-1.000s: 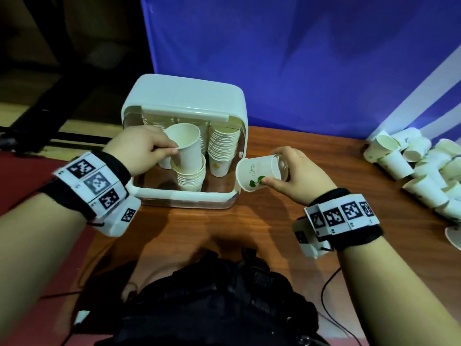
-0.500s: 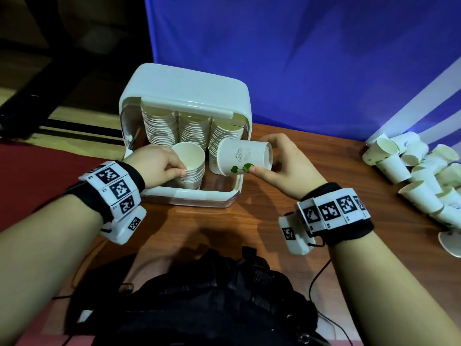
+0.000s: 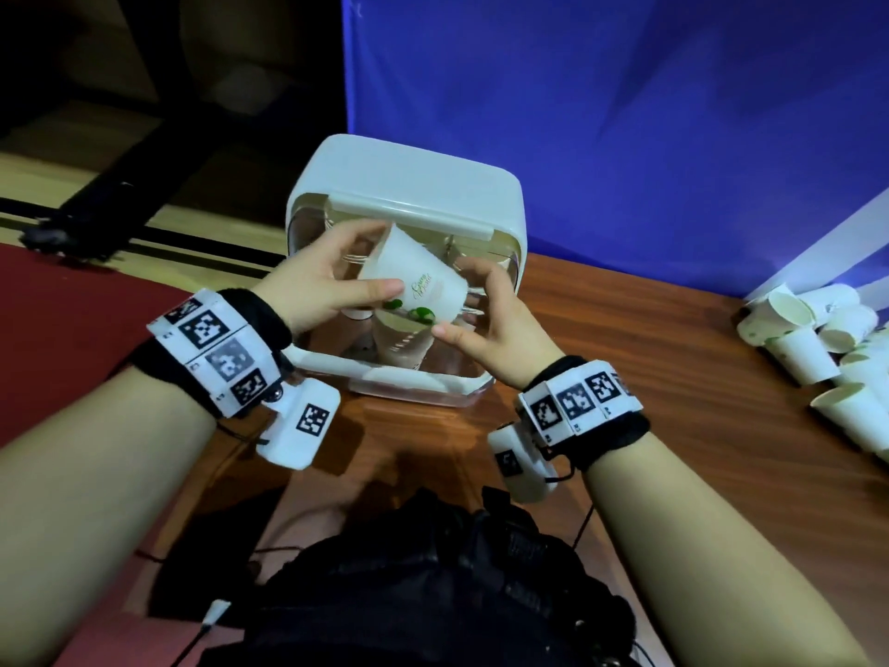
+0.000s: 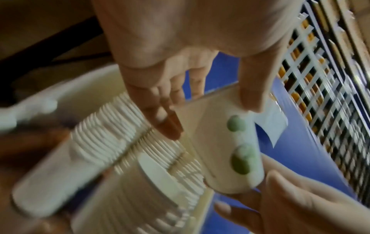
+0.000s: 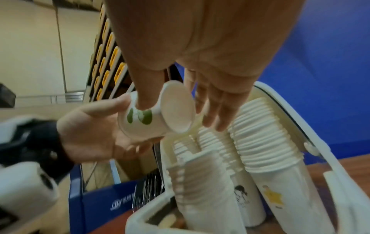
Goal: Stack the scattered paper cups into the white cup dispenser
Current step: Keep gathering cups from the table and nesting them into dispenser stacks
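The paper cup [image 3: 417,286] is held between both hands, directly in front of the open white cup dispenser [image 3: 409,185] and above the short stack [image 3: 401,341] standing in it. The left hand [image 3: 317,286] grasps it with the thumb on the printed side wall and the fingers over the base end. The right hand [image 3: 490,324] pinches it near the rim, thumb under the green leaf print. The cup is tilted, rim low and toward the wearer, base up and away.

Handling, as a judgement: the cup is very light and thin-walled — stiff only at the rolled rim and the base disc. Squeezing the mid-wall would likely oval the mouth and hinder nesting. Take hold at the rim or around the base end, with light pressure. The surface looks smooth and may slip under dry fingers.

Inside the dispenser, tall nested columns [image 5: 260,123] stand behind the short stack. The dispenser rests on a wooden table [image 3: 625,358]. Further right on the table lies a heap of loose cups [image 3: 818,339] — well apart from the dispenser. Beyond stands a blue backdrop [image 3: 625,113], with a dark floor area to the left.
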Demonstrator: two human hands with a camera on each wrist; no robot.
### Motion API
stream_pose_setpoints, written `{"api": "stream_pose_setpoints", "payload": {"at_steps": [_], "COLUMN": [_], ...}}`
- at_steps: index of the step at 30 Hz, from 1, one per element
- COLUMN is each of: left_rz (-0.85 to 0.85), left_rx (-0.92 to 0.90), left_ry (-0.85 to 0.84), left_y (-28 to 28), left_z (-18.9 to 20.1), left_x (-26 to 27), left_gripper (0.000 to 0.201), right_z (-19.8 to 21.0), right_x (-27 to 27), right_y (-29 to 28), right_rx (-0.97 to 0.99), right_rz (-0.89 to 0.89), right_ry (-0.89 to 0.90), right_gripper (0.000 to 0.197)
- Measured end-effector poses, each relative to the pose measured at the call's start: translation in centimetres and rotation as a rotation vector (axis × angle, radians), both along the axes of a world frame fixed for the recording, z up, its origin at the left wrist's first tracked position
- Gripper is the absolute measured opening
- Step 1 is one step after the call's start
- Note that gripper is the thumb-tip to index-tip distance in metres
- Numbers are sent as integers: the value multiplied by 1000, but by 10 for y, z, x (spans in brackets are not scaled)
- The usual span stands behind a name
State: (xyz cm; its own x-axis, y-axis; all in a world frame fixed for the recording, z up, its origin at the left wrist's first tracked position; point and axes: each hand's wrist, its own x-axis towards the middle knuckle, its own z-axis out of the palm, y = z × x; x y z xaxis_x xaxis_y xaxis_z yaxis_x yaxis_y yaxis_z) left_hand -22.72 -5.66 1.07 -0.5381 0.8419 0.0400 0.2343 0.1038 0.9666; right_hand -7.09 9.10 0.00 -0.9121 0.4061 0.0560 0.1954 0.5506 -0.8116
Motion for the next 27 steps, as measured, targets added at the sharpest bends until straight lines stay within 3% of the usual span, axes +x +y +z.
{"api": "stream_pose_setpoints", "payload": {"at_steps": [2, 5, 9, 17, 22, 27], "left_rz": [39, 78, 16, -127, -163, -129], "left_rx": [-87, -216, -281, -622, -583, -590], "left_ry": [186, 535, 658, 688, 474, 515], "left_y": [-2, 4, 16, 32, 33, 32], "left_z": [1, -1, -15, -42, -50, -40], "left_x": [-8, -8, 2, 2, 3, 7], "left_gripper": [85, 83, 82, 84, 81, 79], "right_z": [-10, -21, -41, -65, -72, -61], "right_x": [-7, -20, -34, -38, -40, -36], "right_y": [0, -2, -4, 5, 10, 12], "right_rx": [72, -68, -145, -139, -148, -106], "right_rz": [-33, -71, -63, -52, -40, -9], "right_ry": [-122, -220, -244, -306, -349, -358], "right_gripper": [88, 92, 81, 65, 65, 64]}}
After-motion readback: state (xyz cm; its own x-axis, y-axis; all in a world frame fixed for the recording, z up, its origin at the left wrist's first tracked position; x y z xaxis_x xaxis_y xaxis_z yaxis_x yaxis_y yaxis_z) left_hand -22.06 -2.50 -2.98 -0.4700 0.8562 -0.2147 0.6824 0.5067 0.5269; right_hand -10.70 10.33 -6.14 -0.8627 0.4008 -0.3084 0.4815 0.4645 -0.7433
